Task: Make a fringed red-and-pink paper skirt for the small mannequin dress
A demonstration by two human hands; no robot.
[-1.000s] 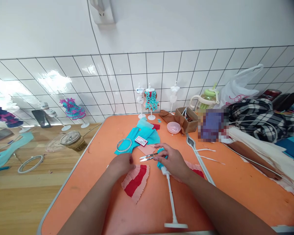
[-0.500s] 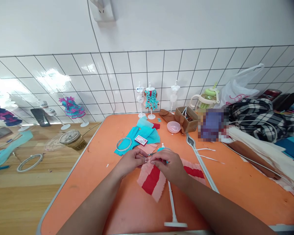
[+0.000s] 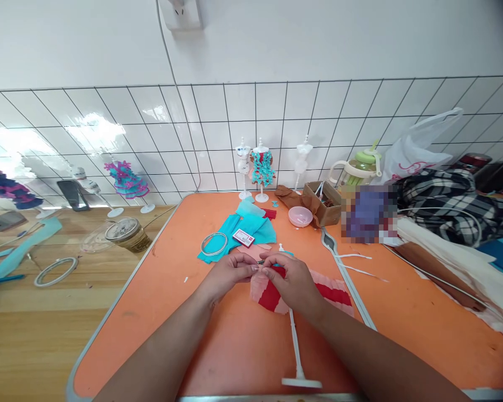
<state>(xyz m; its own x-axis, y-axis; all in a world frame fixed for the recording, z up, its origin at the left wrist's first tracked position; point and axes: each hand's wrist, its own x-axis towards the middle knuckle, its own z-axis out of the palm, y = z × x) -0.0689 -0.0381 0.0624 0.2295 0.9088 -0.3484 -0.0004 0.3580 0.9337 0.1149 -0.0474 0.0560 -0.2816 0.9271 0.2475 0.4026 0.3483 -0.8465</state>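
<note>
My left hand and my right hand meet over the orange table, both closed in a pinch at the top edge of a pink fabric piece with a red stripe. The piece hangs below the fingertips, partly covered by my right hand. A small dark metal item shows between the hands; its kind is unclear. Under my right wrist lies a white mini dress form, its stand pole and base pointing toward me. Another pink and red strip lies to the right.
Behind my hands are turquoise fabric, an embroidery hoop and a small labelled box. Farther back stand several mini dress forms, a pink bowl and a cardboard box. A zipper runs along the right.
The striped fabric's lower end has moved up and to the right, closer under my right hand. My fingertips have come nearer together. The view has shifted slightly.
</note>
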